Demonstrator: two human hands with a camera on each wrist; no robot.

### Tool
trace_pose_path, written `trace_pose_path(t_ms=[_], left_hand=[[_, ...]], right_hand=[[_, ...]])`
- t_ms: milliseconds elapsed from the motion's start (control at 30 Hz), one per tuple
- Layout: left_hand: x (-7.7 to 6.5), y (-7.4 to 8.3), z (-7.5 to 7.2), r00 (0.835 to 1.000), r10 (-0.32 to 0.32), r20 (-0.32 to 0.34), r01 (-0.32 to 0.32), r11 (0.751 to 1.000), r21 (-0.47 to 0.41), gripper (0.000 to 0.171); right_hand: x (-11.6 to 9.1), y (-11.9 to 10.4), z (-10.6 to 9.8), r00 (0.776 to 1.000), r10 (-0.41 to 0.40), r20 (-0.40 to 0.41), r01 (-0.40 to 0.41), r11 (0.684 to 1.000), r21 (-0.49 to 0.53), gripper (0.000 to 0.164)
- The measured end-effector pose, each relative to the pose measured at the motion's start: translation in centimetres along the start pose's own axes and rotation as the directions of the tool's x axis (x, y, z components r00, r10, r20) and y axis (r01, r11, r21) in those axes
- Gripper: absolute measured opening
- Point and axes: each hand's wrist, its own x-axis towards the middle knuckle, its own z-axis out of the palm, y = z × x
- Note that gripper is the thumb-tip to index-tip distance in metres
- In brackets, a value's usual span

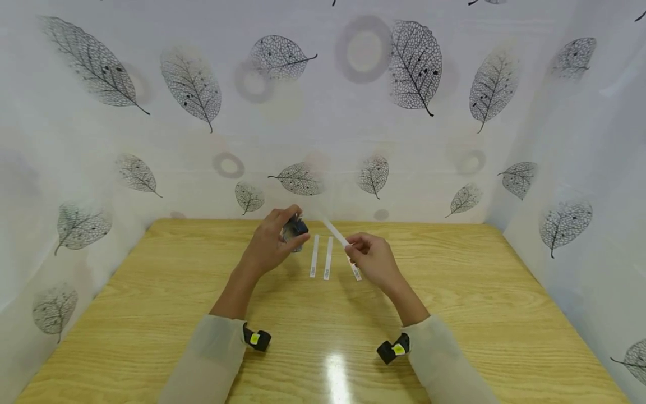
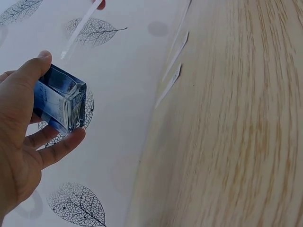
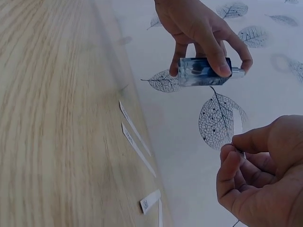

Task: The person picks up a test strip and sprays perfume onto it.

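Observation:
My left hand [image 1: 268, 245] holds a blue glass perfume bottle [image 2: 59, 101] up above the back of the table. In the right wrist view the bottle [image 3: 196, 72] lies sideways in the grip, its silver spray nozzle [image 3: 238, 72] under the index fingertip. To the right, my right hand [image 1: 374, 259] pinches a narrow white paper strip [image 1: 334, 231] between thumb and index finger. The strip slants up and left, its far end near the bottle's nozzle side. Similar paper strips [image 1: 314, 257] with small print at their near ends lie on the table between and below the hands.
The wood-grain table [image 1: 313, 325] ends at a white curtain [image 1: 323, 112] printed with dark leaves, which also closes off both sides. Black cameras [image 1: 258, 339] are strapped at both wrists, over light sleeves. Light glares off the table's front middle.

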Motion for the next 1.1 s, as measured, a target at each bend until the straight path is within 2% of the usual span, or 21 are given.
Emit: trace_pose_path(t_ms=[200,433,633,800,1100], left_hand=[[0.0,-0.1,-0.1,1.000,-0.017,0.009,0.017,1.000,-0.010,0.056],[-0.1,0.0,0.1,0.999,-0.025,0.033,0.025,1.000,0.002,0.058],[0.0,0.4,-0.1,1.000,-0.014,0.027,0.014,1.000,-0.003,0.056],[-0.1,0.3,0.0,0.999,-0.006,0.034,0.007,1.000,-0.014,0.055],[-0.1,0.2,-0.1,1.000,0.005,0.026,-0.005,1.000,-0.012,0.057]], right_hand=[[0.5,1.3,-2.1,0.995,0.078,-0.062,-0.078,0.997,0.014,0.022],[0.9,3.3,-5.0,0.979,0.178,-0.096,-0.177,0.984,0.028,0.025],[0.7,4.8,-7.6,0.976,0.205,-0.073,-0.210,0.976,-0.060,0.029],[0.4,5.7,-9.2,0.966,0.251,-0.058,-0.257,0.958,-0.130,0.031],[0.7,7.4,-10.4,0.948,0.315,-0.045,-0.316,0.917,-0.241,0.026]])
